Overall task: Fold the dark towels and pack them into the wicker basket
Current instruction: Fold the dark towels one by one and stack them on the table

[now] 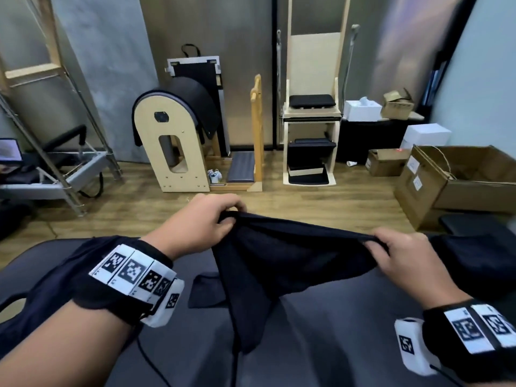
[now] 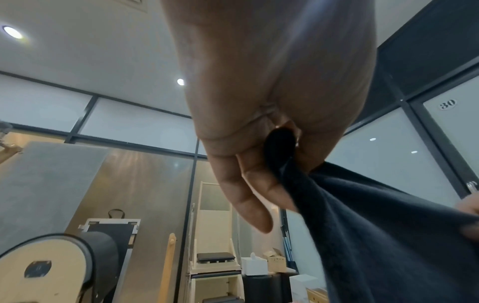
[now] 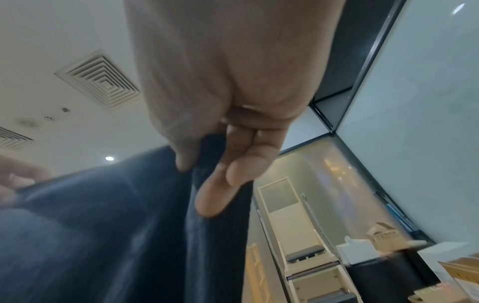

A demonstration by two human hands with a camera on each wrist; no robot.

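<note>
Left hand (image 1: 201, 222) pinches one end of the top edge of a dark towel (image 1: 279, 263); the left wrist view confirms it, cloth bunched between thumb and fingers (image 2: 249, 184). Right hand (image 1: 402, 255) pinches the other end of the same edge, thumb against fingers with the fabric between them in the right wrist view. Both hands are raised, well apart from each other, the edge stretched between them with a slight sag.

The towel hangs below the hands. It is not spread flat: it narrows to a loose point that drops toward the dark padded surface (image 1: 321, 344) beneath, and whether the tip touches it I cannot tell.

Other dark cloth:
- a heap (image 1: 474, 261) just beyond the right hand, unfolded as far as it shows;
- more dark fabric (image 1: 55, 275) under and behind the left forearm;
- a small flat dark piece (image 1: 206, 289) below the left hand, nature unclear.

No wicker basket in any view. No clearly folded towel visible.

Judgement: early stage. This towel is only being opened out, first fold not yet made. Left: fold it, fold the rest, pack all.
</note>
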